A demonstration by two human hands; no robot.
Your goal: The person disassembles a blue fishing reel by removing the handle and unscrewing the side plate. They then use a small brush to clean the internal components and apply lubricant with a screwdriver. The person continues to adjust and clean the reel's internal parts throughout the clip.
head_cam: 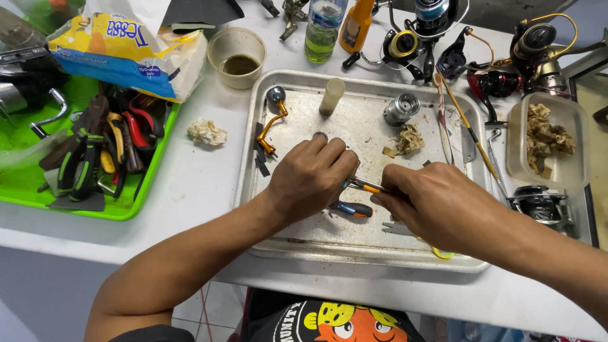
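My left hand (313,177) is closed over a small part above the metal tray (297,240); the part itself is hidden under my fingers. My right hand (430,202) grips a thin tool with an orange handle (364,185), its tip meeting my left fingers. Just below the hands a blue and orange handled tool (353,209) lies on the tray. An orange reel handle with a silver knob (273,120) rests at the tray's upper left.
On the tray: a cream tube (331,96), a silver spool (401,108), a dirty wad (408,139), brushes (462,123). A green tray of pliers (107,152) sits left, a cup of dark liquid (238,58) behind, fishing reels (494,57) at the back right, a plastic tub (548,136) right.
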